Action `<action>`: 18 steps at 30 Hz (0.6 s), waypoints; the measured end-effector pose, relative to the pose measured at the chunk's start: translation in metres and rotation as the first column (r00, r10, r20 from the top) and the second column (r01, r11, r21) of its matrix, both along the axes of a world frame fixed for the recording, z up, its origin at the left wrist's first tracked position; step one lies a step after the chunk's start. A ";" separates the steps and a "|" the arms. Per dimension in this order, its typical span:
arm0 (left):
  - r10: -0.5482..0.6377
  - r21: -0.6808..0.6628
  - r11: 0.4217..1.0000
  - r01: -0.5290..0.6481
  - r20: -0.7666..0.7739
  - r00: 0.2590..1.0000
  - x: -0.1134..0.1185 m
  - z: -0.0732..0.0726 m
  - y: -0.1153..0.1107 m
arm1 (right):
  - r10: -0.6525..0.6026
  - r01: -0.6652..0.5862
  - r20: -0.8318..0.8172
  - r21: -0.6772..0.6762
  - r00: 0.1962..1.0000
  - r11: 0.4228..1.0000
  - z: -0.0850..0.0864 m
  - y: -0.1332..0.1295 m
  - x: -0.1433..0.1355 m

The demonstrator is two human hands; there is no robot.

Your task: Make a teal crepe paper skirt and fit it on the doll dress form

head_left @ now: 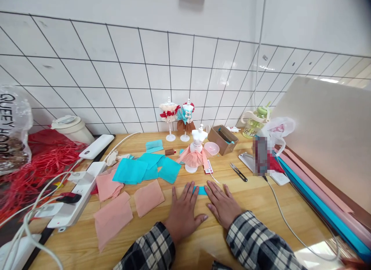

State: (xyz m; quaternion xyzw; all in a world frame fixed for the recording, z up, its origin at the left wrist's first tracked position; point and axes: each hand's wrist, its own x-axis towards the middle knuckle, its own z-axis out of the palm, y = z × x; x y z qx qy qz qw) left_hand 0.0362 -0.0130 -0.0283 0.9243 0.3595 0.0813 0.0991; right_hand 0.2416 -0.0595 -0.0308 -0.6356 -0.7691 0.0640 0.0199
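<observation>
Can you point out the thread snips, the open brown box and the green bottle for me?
Thread snips (241,174): head view, on the dark handles.
Open brown box (229,149): head view, on its front wall.
Green bottle (251,130): head view, on its clear body.

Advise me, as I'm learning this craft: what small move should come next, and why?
Probably slide the fingers of the left hand and right hand gently outward to smooth the narrow blue strip: both hands lie palm down, fingertips at its opposite ends, with its middle uncovered between them.
</observation>
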 end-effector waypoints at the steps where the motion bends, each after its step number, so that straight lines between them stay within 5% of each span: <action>1: -0.002 -0.001 1.000 0.002 0.004 1.000 0.000 0.000 0.000 | -0.013 0.013 0.002 0.012 1.000 1.000 0.004 0.000 0.002; 6: -0.007 0.004 1.000 0.007 0.022 1.000 -0.002 -0.002 0.000 | 0.040 -0.029 -0.081 0.127 0.996 0.991 0.017 0.009 0.000; 13: 0.045 -0.002 0.999 -0.046 0.155 0.987 0.001 0.000 0.000 | 0.085 -0.088 0.040 0.096 0.996 0.991 0.016 0.034 -0.011; 16: 0.212 -0.121 0.977 -0.176 0.433 0.876 -0.008 0.009 0.003 | -0.032 0.042 -0.118 0.086 0.992 0.995 0.023 0.035 -0.010; 18: 0.391 -0.383 0.905 -0.184 0.578 0.716 -0.020 0.015 0.006 | -0.178 0.193 -0.391 -0.001 0.903 0.981 0.026 0.032 -0.011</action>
